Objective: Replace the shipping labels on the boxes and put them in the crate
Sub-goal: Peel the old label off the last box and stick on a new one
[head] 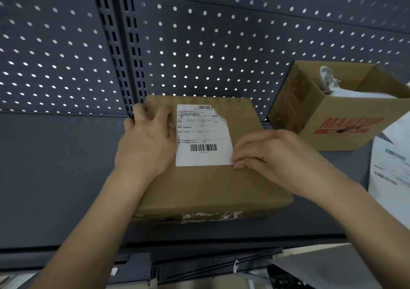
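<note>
A flat brown cardboard box lies on the dark shelf in front of me. A white shipping label with barcodes is stuck on its top; the label's upper right corner is torn away. My left hand rests flat on the box's left side with fingers spread, touching the label's left edge. My right hand has its fingers curled at the label's lower right corner, pinching that edge.
An open brown carton with red print stands at the right, with crumpled paper inside. A white sheet of labels lies at the far right edge. A dark pegboard wall rises behind. Below the shelf edge are dark slats and clutter.
</note>
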Motion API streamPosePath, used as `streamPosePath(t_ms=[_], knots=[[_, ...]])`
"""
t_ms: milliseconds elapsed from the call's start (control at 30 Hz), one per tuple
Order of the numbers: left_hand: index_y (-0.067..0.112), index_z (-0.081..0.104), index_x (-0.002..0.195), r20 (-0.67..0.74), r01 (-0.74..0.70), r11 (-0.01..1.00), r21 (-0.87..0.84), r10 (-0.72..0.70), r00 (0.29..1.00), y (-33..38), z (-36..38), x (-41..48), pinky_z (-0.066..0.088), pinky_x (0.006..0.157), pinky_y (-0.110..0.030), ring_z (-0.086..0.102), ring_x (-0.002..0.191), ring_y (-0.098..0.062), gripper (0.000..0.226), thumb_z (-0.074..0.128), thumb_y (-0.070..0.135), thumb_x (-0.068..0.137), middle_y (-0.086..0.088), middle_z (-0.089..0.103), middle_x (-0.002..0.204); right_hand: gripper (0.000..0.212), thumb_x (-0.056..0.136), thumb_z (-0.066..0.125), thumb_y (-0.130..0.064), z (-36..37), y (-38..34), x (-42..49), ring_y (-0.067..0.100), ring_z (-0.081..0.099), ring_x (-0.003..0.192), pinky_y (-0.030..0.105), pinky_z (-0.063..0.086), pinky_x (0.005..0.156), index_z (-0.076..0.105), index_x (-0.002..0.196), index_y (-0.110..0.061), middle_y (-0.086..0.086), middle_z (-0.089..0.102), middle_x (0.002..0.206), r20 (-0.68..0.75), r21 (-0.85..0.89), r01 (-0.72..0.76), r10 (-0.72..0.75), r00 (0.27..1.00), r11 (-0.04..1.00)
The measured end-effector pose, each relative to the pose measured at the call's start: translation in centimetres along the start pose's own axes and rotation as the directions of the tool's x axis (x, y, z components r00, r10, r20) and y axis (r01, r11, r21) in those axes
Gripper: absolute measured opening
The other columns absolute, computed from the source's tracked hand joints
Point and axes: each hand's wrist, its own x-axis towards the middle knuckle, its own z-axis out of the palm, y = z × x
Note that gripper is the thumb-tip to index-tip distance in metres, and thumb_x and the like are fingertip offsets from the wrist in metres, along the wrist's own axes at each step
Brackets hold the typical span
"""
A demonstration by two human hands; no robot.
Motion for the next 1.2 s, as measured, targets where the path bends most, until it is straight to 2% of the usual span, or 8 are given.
streamPosePath(t_ms=[167, 300, 533, 700, 800, 900, 1067, 1200], knots=[[0.023, 0.044, 0.135, -0.005, 0.003, 1.000, -0.002, -0.003, 1.000, 0.0, 0.1, 0.0, 0.041, 0.091, -0.054, 0.037, 0.122, -0.044, 0.036, 0.038, 0.033, 0.101, -0.016, 0.029, 0.140, 0.019, 0.085, 0.059, -0.021, 0.1, -0.1, 0.7, 0.009, 0.065, 0.072, 0.031, 0.056, 0.061, 0.075, 0.075, -0.020, -0.013, 0.070, 0.083, 0.017, -0.091, 0.024, -0.023, 1.000, 0.996], [0.023, 0.044, 0.135, -0.009, -0.003, 1.000, 0.000, 0.003, 1.000, -0.1, 0.1, 0.0, 0.041, 0.090, -0.053, 0.037, 0.122, -0.045, 0.035, 0.038, 0.032, 0.101, -0.017, 0.029, 0.141, 0.022, 0.068, 0.075, 0.004, 0.6, -0.5, 0.4, 0.023, 0.063, 0.066, 0.035, 0.053, 0.046, 0.071, 0.077, -0.016, -0.004, 0.067, 0.082, 0.058, -0.314, 0.061, -0.045, 0.997, 0.947], [0.023, 0.043, 0.134, -0.005, 0.003, 1.000, 0.000, -0.003, 1.000, 0.0, 0.0, 0.0, 0.040, 0.090, -0.053, 0.036, 0.123, -0.044, 0.035, 0.036, 0.033, 0.102, -0.016, 0.027, 0.143, 0.036, 0.050, 0.072, 0.017, 2.3, -1.7, -0.7, 0.025, 0.055, 0.062, 0.032, 0.043, 0.035, 0.062, 0.075, -0.008, 0.005, 0.060, 0.074, -0.044, -0.488, 0.016, -0.043, 0.998, 0.873], [0.024, 0.043, 0.136, -0.002, 0.004, 1.000, -0.006, -0.004, 1.000, 0.0, 0.0, -0.1, 0.041, 0.090, -0.053, 0.036, 0.124, -0.044, 0.036, 0.036, 0.033, 0.102, -0.016, 0.027, 0.143, 0.035, 0.056, 0.072, 0.015, 2.6, -1.5, -0.5, 0.024, 0.058, 0.069, 0.033, 0.048, 0.042, 0.064, 0.077, -0.010, 0.002, 0.062, 0.080, -0.154, -0.395, -0.097, 0.038, 0.987, 0.913], [0.025, 0.043, 0.137, -0.001, -0.002, 1.000, -0.007, 0.002, 1.000, -0.1, -0.1, 0.0, 0.041, 0.091, -0.054, 0.036, 0.125, -0.045, 0.037, 0.036, 0.033, 0.102, -0.016, 0.028, 0.143, 0.019, 0.080, 0.073, 0.005, 1.7, -0.2, -0.7, 0.015, 0.065, 0.081, 0.033, 0.056, 0.066, 0.072, 0.090, -0.011, -0.004, 0.069, 0.093, -0.157, -0.137, -0.053, 0.031, 0.987, 0.989], [0.025, 0.043, 0.137, 0.000, 0.001, 1.000, -0.009, -0.001, 1.000, -0.1, -0.1, 0.0, 0.041, 0.091, -0.054, 0.036, 0.125, -0.045, 0.037, 0.037, 0.033, 0.102, -0.016, 0.028, 0.143, 0.015, 0.092, 0.064, -0.014, 0.5, 0.3, -1.1, 0.004, 0.065, 0.090, 0.021, 0.052, 0.083, 0.076, 0.101, -0.012, -0.009, 0.069, 0.102, -0.092, 0.035, -0.011, 0.015, 0.996, 0.999], [0.025, 0.043, 0.138, -0.002, 0.002, 1.000, -0.010, -0.002, 1.000, 0.0, -0.1, 0.0, 0.040, 0.093, -0.055, 0.035, 0.125, -0.045, 0.037, 0.037, 0.032, 0.102, -0.016, 0.028, 0.142, 0.026, 0.092, 0.056, -0.032, -0.1, 0.1, -0.5, 0.007, 0.065, 0.086, 0.032, 0.056, 0.074, 0.078, 0.094, -0.018, -0.013, 0.069, 0.097, -0.014, 0.027, 0.029, -0.028, 1.000, 0.999], [0.024, 0.043, 0.137, 0.001, 0.003, 1.000, -0.007, -0.003, 1.000, -0.1, 0.0, 0.0, 0.040, 0.092, -0.054, 0.035, 0.125, -0.045, 0.036, 0.037, 0.032, 0.102, -0.016, 0.029, 0.142, 0.019, 0.088, 0.059, -0.021, 0.1, 0.2, 0.6, 0.013, 0.065, 0.077, 0.034, 0.056, 0.059, 0.075, 0.079, -0.018, -0.009, 0.069, 0.086, 0.002, -0.101, 0.130, -0.131, 0.991, 0.986]])
